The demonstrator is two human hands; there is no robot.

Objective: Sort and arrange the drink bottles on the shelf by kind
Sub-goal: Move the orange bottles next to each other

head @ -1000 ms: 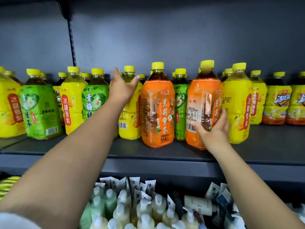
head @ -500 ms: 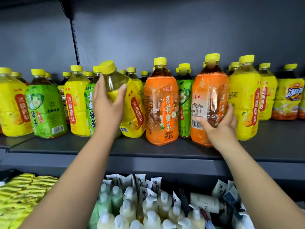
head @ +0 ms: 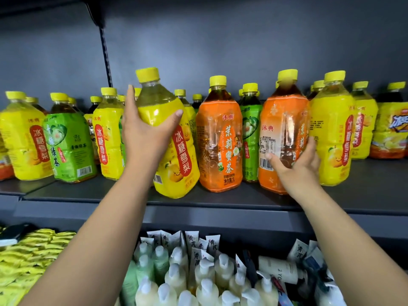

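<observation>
My left hand (head: 145, 133) grips a yellow pear-drink bottle (head: 174, 151) by its shoulder, tilted with the cap leaning left, near the shelf's front edge. My right hand (head: 295, 164) holds the lower part of an orange tea bottle (head: 283, 129) that tilts slightly. A second orange tea bottle (head: 219, 142) stands upright between the two. A green tea bottle (head: 250, 133) stands behind, between the orange ones. More yellow bottles (head: 333, 138) stand to the right, and yellow (head: 22, 138) and green (head: 68, 142) ones to the left.
The dark shelf board (head: 220, 197) has a bare strip along its front. A slotted upright (head: 106, 51) runs up the back wall. Below are white pump bottles (head: 198, 279), paper sachets (head: 192, 239) and yellow packets (head: 31, 255). Yellow-orange labelled bottles (head: 393, 129) stand at far right.
My left hand took hold of the yellow pear-drink bottle from the back row and drew it forward and up, tilted. My right hand stayed on the orange bottle.
</observation>
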